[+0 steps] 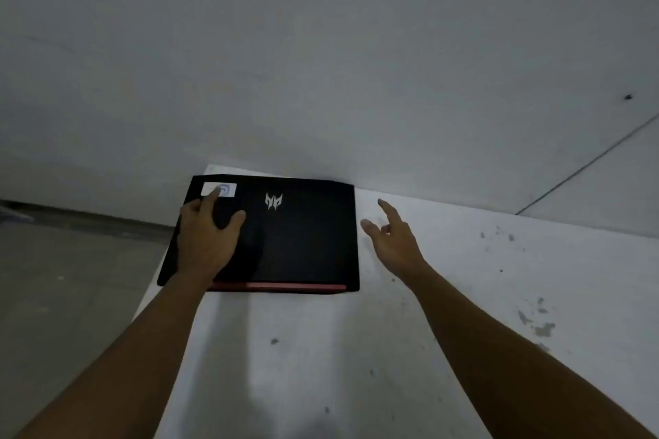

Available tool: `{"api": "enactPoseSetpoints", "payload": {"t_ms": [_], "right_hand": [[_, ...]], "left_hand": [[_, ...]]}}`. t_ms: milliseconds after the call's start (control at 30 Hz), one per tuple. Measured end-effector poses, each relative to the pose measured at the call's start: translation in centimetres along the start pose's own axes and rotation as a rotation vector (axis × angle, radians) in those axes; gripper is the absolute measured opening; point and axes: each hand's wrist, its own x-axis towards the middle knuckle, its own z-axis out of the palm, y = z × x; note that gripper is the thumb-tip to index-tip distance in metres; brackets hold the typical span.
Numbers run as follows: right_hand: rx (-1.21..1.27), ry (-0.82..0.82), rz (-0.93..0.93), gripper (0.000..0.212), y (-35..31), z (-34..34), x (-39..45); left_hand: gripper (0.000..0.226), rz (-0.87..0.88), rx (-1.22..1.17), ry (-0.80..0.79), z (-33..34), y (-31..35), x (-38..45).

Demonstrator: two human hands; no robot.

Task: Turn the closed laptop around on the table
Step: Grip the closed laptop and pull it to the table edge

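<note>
I've got my left hand (210, 239) flat on the closed laptop (303, 242), fingers spread, probably to pivot it; my right hand (394, 242) hovers open just beside its edge, touching nothing.

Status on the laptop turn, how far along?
Done: nothing clearly; the closed laptop lies flat at the table far-left corner, red strip toward the person. In hand: left hand rests flat on the lid by the white sticker; right hand hovers open beside the right edge, not touching. Left: the turn itself.
</note>
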Motion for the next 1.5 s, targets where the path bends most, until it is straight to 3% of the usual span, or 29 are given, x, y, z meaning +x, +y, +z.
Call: {"api": "enactPoseSetpoints", "payload": {"t_ms": [133,300,500,700,967,1100,1500], "right_hand": [[-0.164,-0.086,0.139,0.074,1.3,3.5,1.6],[-0.309,-0.112,0.179,0.080,2.1,6.4,2.7],[-0.369,-0.114,0.127,0.088,2.4,8.0,3.5],[-0.368,-0.105,0.128,0.091,2.9,8.3,3.7],[-0.332,-0.139,0.096,0.095,2.1,8.5,3.2],[-0.347,-0.085,0.081,0.094,2.3,9.2,2.3],[-0.278,0.046,0.047,0.096,2.2,6.0,-1.1]], "left_hand": [[0.084,-0.161,0.335,-0.036,0.4,-4.3,1.9],[0.102,-0.224,0.406,-0.128,1.6,-7.4,2.6],[0.107,-0.236,0.457,-0.084,2.1,-7.0,2.6],[0.118,-0.294,0.364,-0.072,1.2,-6.2,3.5],[0.136,-0.350,0.191,-0.183,-1.2,-6.4,4.8],[0.127,-0.306,0.183,-0.225,-1.8,-6.6,4.4],[0.130,-0.266,0.168,-0.148,-2.9,-4.4,-0.3]]}}
